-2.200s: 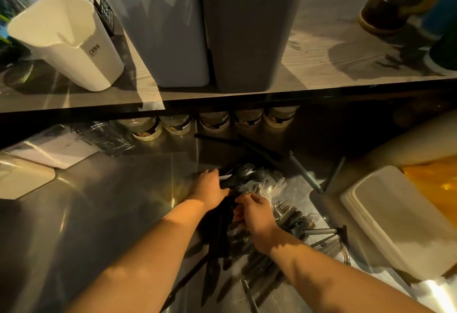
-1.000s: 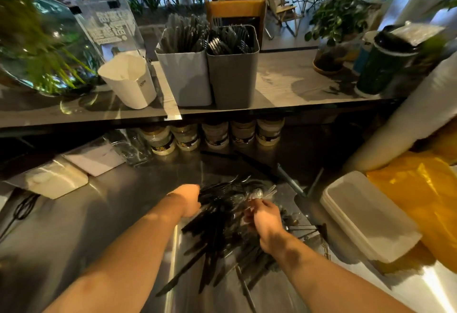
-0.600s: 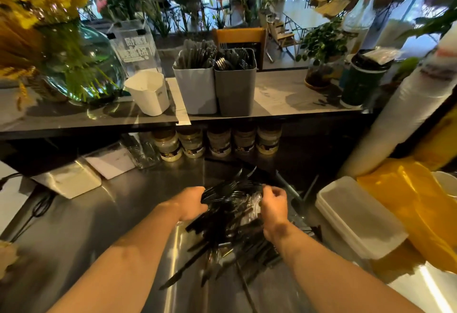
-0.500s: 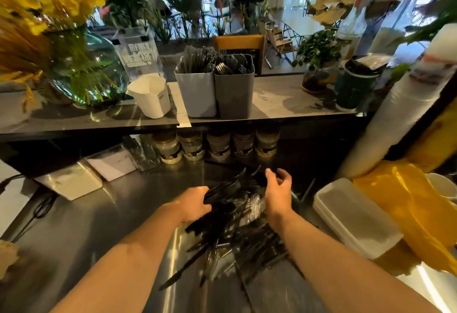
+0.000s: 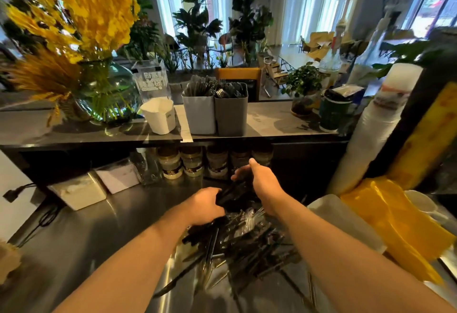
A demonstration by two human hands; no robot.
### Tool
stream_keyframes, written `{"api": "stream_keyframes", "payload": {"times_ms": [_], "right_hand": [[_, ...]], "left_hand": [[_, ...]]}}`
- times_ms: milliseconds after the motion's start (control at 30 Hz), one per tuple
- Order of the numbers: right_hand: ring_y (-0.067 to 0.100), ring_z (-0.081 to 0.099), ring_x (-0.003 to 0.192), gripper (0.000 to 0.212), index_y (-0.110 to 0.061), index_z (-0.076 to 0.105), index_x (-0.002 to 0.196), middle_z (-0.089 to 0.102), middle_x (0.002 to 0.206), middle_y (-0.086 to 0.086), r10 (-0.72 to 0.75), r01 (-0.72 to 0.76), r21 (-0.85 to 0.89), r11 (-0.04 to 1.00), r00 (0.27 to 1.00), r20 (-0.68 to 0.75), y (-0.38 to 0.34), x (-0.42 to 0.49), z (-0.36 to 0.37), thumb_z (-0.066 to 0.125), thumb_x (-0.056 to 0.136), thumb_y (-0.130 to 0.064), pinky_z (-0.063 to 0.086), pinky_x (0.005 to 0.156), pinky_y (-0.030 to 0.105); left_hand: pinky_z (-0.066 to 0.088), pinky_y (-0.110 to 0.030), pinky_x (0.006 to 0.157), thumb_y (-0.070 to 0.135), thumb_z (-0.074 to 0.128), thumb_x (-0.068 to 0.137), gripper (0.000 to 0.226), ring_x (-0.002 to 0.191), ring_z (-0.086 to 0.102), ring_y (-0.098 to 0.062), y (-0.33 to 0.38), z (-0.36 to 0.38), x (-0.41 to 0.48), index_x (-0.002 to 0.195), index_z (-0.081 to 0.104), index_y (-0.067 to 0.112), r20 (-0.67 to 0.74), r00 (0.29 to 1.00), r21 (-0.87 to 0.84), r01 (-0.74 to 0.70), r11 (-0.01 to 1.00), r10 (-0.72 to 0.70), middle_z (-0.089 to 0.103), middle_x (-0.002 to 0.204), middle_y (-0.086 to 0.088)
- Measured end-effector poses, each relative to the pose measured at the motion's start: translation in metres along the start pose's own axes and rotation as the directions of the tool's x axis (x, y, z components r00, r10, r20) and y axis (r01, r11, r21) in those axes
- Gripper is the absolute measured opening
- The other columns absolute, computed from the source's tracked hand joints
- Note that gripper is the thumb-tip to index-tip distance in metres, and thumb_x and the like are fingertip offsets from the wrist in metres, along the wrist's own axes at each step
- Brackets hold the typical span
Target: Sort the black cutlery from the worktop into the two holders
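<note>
The clear sign stand (image 5: 150,82) bears characters too blurred to read.

my hands: 2, left hand (image 5: 205,205), right hand (image 5: 265,184) | holders: 2, light grey holder (image 5: 199,112), dark grey holder (image 5: 231,115) | jars (image 5: 193,162): 5, I think | white cup (image 5: 159,115): 1 | cutlery pile (image 5: 237,236): too tangled to count

A white cup (image 5: 159,115) stands beside a glass vase (image 5: 108,92).

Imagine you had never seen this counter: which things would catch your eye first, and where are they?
The yellow flowers in a glass vase blaze at the upper left. Two grey holders packed with black cutlery stand mid-shelf. Below, both hands gather a black cutlery pile on the steel worktop.
</note>
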State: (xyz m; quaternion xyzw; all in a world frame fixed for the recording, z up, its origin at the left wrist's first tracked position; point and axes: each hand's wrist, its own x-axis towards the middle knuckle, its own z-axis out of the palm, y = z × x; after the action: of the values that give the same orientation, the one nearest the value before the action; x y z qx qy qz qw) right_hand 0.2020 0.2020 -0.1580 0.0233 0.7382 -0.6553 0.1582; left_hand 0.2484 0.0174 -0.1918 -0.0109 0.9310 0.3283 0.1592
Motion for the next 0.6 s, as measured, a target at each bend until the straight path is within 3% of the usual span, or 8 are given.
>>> {"api": "stream_keyframes", "payload": {"times_ms": [100,167,333,467,533,600], "right_hand": [[0.012,0.069,0.1,0.066,-0.012,0.08,0.102,0.081,0.103,0.004,-0.033,0.038,-0.045,0.998,0.995,0.095,-0.01,-0.011,-0.005,0.023,0.115,-0.045,0.044,0.083,0.027],[0.01,0.067,0.102,0.063,-0.011,0.077,0.109,0.08,0.104,0.005,-0.095,0.11,-0.097,0.989,0.984,0.15,-0.017,-0.014,-0.005,0.022,0.115,-0.04,0.04,0.08,0.022],[0.019,0.071,0.085,0.038,-0.009,0.065,0.123,0.078,0.104,0.017,-0.259,0.268,-0.051,0.962,0.957,0.133,-0.031,-0.015,-0.012,0.029,0.112,-0.015,0.051,0.08,0.028],[0.025,0.071,0.101,0.036,-0.015,0.07,0.117,0.076,0.108,0.012,-0.293,0.301,-0.043,0.952,0.945,0.145,-0.036,-0.02,-0.019,0.036,0.112,-0.023,0.055,0.095,0.04],[0.021,0.067,0.11,0.034,-0.023,0.072,0.114,0.073,0.114,0.004,-0.298,0.297,0.024,0.955,0.953,0.051,-0.042,-0.024,-0.02,0.041,0.109,-0.035,0.053,0.096,0.038],[0.012,0.063,0.108,0.027,-0.027,0.066,0.118,0.068,0.115,-0.004,-0.307,0.324,0.103,0.94,0.939,-0.153,-0.045,-0.028,-0.027,0.046,0.108,-0.043,0.05,0.085,0.029]], "left_hand": [[0.057,-0.029,0.064,0.032,0.075,0.085,0.018,0.076,0.072,-0.013,0.009,0.0,-0.005,0.1,0.067,0.029,0.03,0.998,-0.016,0.057,0.998,-0.057,0.074,0.087,0.003],[0.056,-0.029,0.061,0.032,0.075,0.088,0.016,0.067,0.069,-0.012,0.02,0.001,-0.01,0.097,0.065,0.024,0.077,0.993,-0.037,0.087,0.996,-0.084,0.074,0.082,0.002],[0.057,-0.033,0.062,0.027,0.077,0.089,0.018,0.063,0.068,-0.015,0.043,0.005,-0.015,0.099,0.061,0.026,0.061,0.995,-0.18,0.084,0.98,-0.074,0.073,0.081,-0.004],[0.058,-0.039,0.071,0.02,0.073,0.093,0.01,0.062,0.065,-0.018,0.055,-0.001,-0.022,0.086,0.066,0.016,0.084,0.996,-0.233,-0.012,0.972,0.032,0.068,0.072,-0.006],[0.057,-0.034,0.067,0.022,0.073,0.094,0.012,0.064,0.065,-0.018,0.06,-0.005,-0.026,0.086,0.067,0.015,0.072,0.996,-0.296,-0.021,0.955,0.044,0.067,0.071,-0.005],[0.056,-0.03,0.064,0.025,0.073,0.096,0.014,0.063,0.065,-0.018,0.064,-0.007,-0.026,0.089,0.068,0.014,0.014,1.0,-0.407,-0.013,0.913,0.02,0.067,0.071,-0.005]]}}
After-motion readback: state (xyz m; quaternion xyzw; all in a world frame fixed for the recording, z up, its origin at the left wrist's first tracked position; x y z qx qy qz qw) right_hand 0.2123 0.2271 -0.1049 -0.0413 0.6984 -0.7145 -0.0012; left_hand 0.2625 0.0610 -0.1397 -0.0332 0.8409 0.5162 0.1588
